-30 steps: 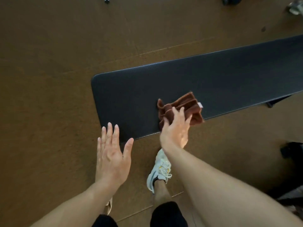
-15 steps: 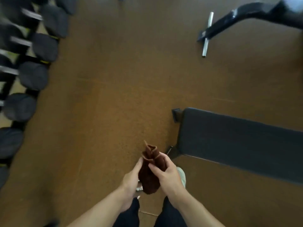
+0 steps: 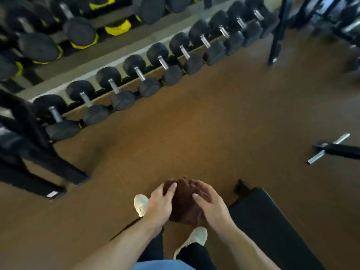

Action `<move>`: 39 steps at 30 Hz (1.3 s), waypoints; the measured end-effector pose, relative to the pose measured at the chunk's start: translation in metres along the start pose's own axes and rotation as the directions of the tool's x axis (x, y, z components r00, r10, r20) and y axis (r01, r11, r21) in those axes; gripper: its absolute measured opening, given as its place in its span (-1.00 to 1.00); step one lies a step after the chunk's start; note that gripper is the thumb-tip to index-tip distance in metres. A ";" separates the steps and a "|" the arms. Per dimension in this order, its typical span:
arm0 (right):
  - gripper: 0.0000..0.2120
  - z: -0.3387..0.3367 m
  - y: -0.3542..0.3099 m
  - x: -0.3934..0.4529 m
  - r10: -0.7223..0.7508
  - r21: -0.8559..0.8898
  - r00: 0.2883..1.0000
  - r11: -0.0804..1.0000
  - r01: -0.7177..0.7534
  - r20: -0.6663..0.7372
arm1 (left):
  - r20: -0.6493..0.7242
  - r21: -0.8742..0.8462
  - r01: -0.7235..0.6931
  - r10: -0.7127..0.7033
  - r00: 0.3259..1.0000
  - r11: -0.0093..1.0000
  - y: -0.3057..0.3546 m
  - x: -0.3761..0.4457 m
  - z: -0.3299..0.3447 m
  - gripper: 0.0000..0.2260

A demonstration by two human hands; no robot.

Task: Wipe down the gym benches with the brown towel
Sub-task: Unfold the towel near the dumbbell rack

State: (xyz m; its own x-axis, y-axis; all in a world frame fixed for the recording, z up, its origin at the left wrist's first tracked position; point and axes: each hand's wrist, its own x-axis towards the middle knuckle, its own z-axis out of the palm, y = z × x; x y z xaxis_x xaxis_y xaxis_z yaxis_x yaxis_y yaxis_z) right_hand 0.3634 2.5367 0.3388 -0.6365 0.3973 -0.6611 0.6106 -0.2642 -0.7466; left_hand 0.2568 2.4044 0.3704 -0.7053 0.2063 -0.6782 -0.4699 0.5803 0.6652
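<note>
Frame is motion-blurred, worst along the top and right edges; gear at top right is unreadable. Bench (image 3: 272, 227) is cut off by the right and bottom edges, only its near end shows, lower right. Most of the towel (image 3: 185, 203) is covered by the hands; only a bunched middle strip shows.

Left hand (image 3: 158, 204) and right hand (image 3: 211, 204) both grip the towel, fingers curled round it, held in the air between them over the floor (image 3: 194, 133), just left of the bench end, not touching it.

Versus 0.5 s ago: both hands on the towel then too, but the view has swung up, so the dumbbell rack (image 3: 120, 75) now fills the upper left and the bench has slid to the lower right. One second ago the right hand alone pressed the towel on the bench top; left hand was flat and free.

Around: rack's black foot (image 3: 48, 180) at left, a black post (image 3: 279, 30) upper right, a second bench's foot bar (image 3: 329, 149) at right. Two pale shoes (image 3: 141, 204) below the hands; the left hand partly hides one.
</note>
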 end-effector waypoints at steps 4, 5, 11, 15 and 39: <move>-0.49 0.064 -0.052 0.004 -0.060 -0.294 0.965 0.946 0.137 0.255 | -0.061 -0.121 0.028 -0.036 0.997 0.992 -0.005 -0.007 -0.069 -0.71; -0.47 0.084 -0.064 0.007 -0.053 -0.335 0.947 0.928 0.163 0.316 | -0.082 -0.167 0.033 -0.047 0.995 0.985 -0.007 -0.005 -0.089 -0.72; -0.54 0.211 -0.121 0.019 0.046 -0.441 0.826 0.861 0.253 0.562 | -0.221 -0.488 -0.058 -0.059 0.973 0.871 -0.033 -0.013 -0.215 -0.89; -0.69 0.315 -0.149 0.023 0.046 -0.458 0.759 0.820 0.342 0.649 | -0.350 -0.595 -0.138 -0.101 0.931 0.792 -0.063 -0.019 -0.293 -0.91; -0.82 0.801 -0.193 0.009 0.208 -0.194 0.128 0.339 0.920 0.970 | -0.582 -0.713 -0.015 -0.580 0.570 0.701 -0.202 0.001 -0.620 -0.83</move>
State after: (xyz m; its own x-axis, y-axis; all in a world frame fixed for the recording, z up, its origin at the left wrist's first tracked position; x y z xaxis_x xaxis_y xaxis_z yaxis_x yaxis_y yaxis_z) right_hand -0.1376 1.8868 0.4175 -0.4117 -0.8563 -0.3120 -0.2871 0.4468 -0.8473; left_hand 0.0217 1.7990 0.4296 -0.4381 -0.6778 -0.5904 -0.6971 -0.1585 0.6992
